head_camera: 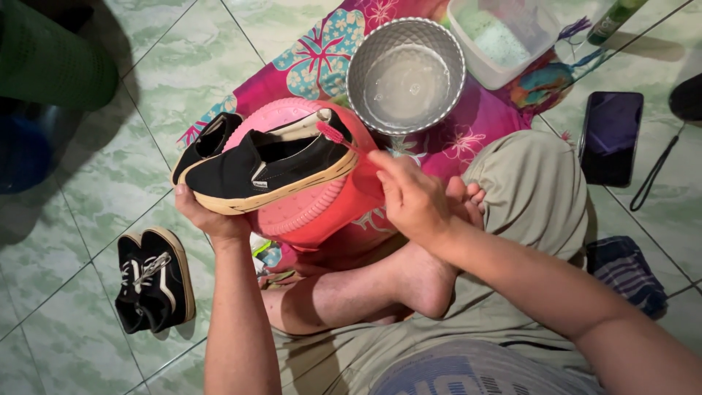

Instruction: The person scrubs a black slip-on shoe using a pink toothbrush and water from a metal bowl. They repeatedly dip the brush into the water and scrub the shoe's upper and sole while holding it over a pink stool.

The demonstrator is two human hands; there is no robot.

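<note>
You see a matt black cloth shoe (265, 170), a dimpled shiny metal bowl (406, 74), glossy green floor tiles (95, 183), and a smooth pink plastic basin (314, 212).

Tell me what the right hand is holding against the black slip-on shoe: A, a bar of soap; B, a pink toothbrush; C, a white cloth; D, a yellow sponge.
B: the right hand grips a pink toothbrush whose bristled head rests at the heel opening of the black slip-on shoe, which the left hand holds up from below.
</note>
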